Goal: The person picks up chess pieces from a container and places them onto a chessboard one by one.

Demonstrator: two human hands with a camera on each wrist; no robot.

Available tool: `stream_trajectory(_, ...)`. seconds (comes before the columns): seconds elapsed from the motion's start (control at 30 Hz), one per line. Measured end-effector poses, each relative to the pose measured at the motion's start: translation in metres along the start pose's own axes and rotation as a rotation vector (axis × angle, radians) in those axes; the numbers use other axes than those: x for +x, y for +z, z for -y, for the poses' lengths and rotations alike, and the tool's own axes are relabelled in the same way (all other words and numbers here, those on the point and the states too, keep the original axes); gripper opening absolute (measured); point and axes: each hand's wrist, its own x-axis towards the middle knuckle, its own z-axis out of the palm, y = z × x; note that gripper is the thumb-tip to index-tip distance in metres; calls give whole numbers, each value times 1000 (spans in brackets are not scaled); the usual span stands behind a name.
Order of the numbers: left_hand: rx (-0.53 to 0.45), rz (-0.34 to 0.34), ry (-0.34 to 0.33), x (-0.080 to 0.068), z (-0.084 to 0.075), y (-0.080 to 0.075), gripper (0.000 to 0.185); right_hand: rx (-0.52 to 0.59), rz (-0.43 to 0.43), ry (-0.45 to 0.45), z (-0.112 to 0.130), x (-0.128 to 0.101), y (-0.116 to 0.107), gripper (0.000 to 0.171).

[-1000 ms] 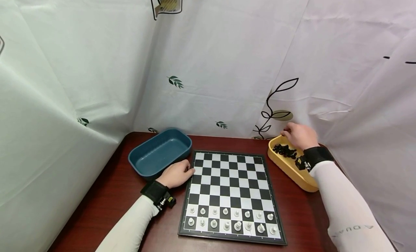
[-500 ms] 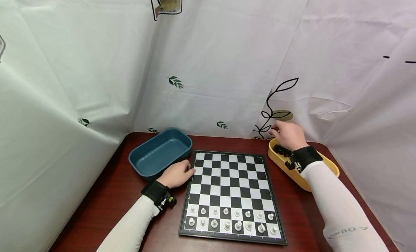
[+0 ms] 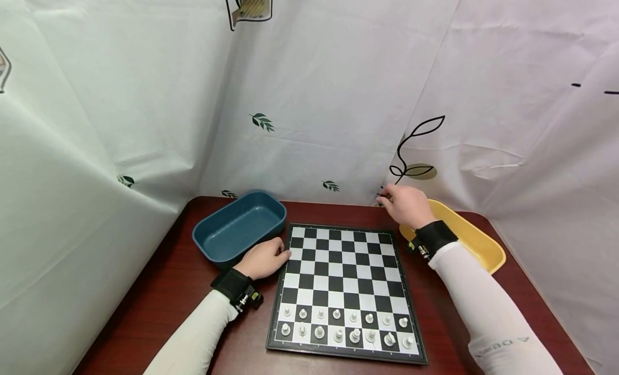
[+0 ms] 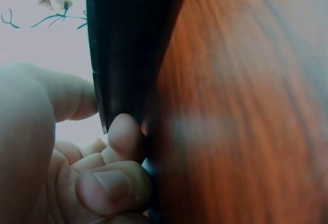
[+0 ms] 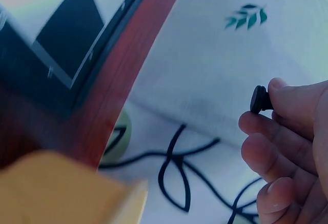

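Note:
A chessboard (image 3: 343, 278) lies on the dark wooden table, with white pieces (image 3: 345, 326) filling its two near rows. My right hand (image 3: 403, 206) hovers past the board's far right corner and pinches a small black chess piece (image 5: 260, 99) between thumb and fingertips. The yellow tray (image 3: 476, 240) sits just right of that hand; my wrist hides its contents. My left hand (image 3: 265, 258) rests on the table with curled fingers (image 4: 123, 137) against the board's left edge (image 4: 123, 55), beside the blue tray (image 3: 237, 227).
White printed cloth walls close in the table at the back and on both sides. The blue tray holds nothing. The table's left part (image 3: 159, 300) and near right corner (image 3: 541, 332) are bare wood.
My right hand has lifted out of the yellow tray and moved left toward the board's far right corner, carrying a black piece. The left hand has stayed put.

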Motion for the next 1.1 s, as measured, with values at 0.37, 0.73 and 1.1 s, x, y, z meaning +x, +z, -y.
stream_trajectory(0.37,0,-5,5,1,2,1,30,118,38,-36,43,9,18,20)
stream_trajectory(0.73,-6,-9,2,0,2,3,30,175,94,-98,83,18,39,21)
stream_trajectory(1.1,5,0,-14,0,0,2,31,266,168,-151,114,24,57,19)
